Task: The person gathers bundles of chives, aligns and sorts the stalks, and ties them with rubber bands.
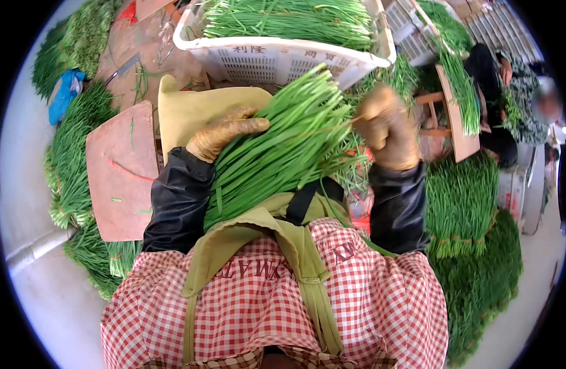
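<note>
Grasping the green bunch [283,144] at its side, the left hand [224,133] seemed to keep it gathered before the checked top [249,307], while the right hand [389,130], blurred beside a thin strand [332,128], left unclear whether it pinched anything; the white crate [249,64] stood just beyond, perhaps for easy reach.

A bundle of greens [283,138] lies in front of me, with my left hand [227,132] on its left side and my right hand [387,129] to its right; a strand [323,130] runs across to that hand. Beyond stands a crate [255,66] with leaves [289,23] in it. Left of me is a board [120,184], past it a pile [74,166]. On my right, 2 stacks [461,212] lie; ahead of them, a bench [464,144] bears stems [460,92], a person [523,101] to its right.
</note>
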A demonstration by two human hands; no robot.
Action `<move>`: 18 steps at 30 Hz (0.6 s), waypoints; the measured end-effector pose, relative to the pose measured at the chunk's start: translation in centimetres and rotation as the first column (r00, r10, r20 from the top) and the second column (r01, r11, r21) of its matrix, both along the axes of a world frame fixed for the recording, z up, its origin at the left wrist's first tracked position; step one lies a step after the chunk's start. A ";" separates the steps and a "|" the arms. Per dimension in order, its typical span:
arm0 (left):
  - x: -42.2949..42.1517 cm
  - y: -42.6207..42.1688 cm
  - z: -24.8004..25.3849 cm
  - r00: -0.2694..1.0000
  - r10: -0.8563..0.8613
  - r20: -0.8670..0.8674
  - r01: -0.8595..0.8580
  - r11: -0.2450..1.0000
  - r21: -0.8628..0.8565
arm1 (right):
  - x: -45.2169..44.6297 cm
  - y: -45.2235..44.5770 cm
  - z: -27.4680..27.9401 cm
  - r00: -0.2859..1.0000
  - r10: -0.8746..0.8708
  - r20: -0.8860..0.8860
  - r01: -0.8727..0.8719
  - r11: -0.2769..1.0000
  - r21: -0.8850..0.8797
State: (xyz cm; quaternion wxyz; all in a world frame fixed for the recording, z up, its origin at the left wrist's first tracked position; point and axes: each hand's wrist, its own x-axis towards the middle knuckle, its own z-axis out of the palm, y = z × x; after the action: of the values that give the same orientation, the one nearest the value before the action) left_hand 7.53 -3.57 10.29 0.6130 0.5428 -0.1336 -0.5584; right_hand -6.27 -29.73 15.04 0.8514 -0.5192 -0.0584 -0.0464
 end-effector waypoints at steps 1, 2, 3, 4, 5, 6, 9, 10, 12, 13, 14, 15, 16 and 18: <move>0.1 0.2 -0.7 1.000 -0.016 0.022 0.017 0.999 -0.037 | -1.1 -1.9 -1.7 0.975 -0.208 -0.076 0.205 0.978 -0.041; 0.2 0.3 -0.9 0.999 -0.033 0.026 0.034 0.999 -0.040 | -2.4 -3.6 -3.6 0.905 -0.403 -0.138 0.393 0.915 -0.096; 0.1 0.4 -1.0 1.000 -0.021 0.016 0.021 0.998 -0.055 | -3.9 -4.6 -5.7 0.772 -0.493 -0.401 0.476 0.867 -0.149; -0.1 0.4 -1.0 1.000 -0.007 0.006 0.007 0.998 -0.070 | -5.8 -5.2 -9.3 0.771 -0.448 -0.452 0.426 0.891 -0.157; -0.5 0.4 0.1 1.000 -0.024 -0.008 0.023 0.996 -0.089 | -7.7 -5.1 -15.2 0.810 -0.319 -0.492 0.390 0.920 0.046; -1.1 -0.2 0.4 1.000 -0.027 -0.003 0.027 0.996 -0.090 | -8.2 -4.5 -16.7 0.831 -0.250 -0.497 0.366 0.918 0.151; -1.4 -0.7 0.2 0.988 -0.102 0.113 0.105 0.994 -0.019 | -5.4 1.7 -14.1 0.910 -0.042 -0.413 0.328 0.684 0.652; -1.8 -1.1 0.5 0.987 -0.109 0.116 0.111 0.994 -0.007 | -4.1 2.3 -13.0 0.911 -0.042 -0.410 0.329 0.674 0.662; -2.6 -2.4 2.1 0.898 -0.191 0.397 0.161 0.981 0.108 | -0.2 1.8 -11.3 0.971 -0.081 -0.227 0.221 0.675 0.704; -3.0 -2.7 3.5 0.846 -0.239 0.476 0.174 0.969 0.178 | 1.3 1.3 -10.4 0.976 -0.072 -0.206 0.196 0.703 0.683; -2.7 -2.8 3.7 0.841 -0.235 0.487 0.164 0.969 0.185 | 2.4 1.0 -9.1 0.981 -0.058 -0.185 0.167 0.733 0.660; -2.2 -2.9 3.6 0.847 -0.130 0.516 0.125 0.991 0.044 | 3.1 0.8 -7.6 0.988 -0.022 -0.154 0.119 0.747 0.654; -1.7 -2.9 3.6 0.849 -0.022 0.528 0.087 0.992 -0.097 | 3.7 0.6 -6.9 0.992 -0.016 -0.129 0.094 0.770 0.632; -0.1 -3.3 3.3 0.976 0.101 -0.194 -0.146 0.961 -0.234 | 4.3 0.7 -5.4 0.994 -0.006 -0.105 0.067 0.805 0.590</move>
State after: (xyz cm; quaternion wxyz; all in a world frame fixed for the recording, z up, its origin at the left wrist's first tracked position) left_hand 7.44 -6.92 13.55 0.7191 0.4170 -0.1117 -0.5445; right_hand -1.99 -28.99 9.62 0.9716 -0.2304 0.0108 -0.0532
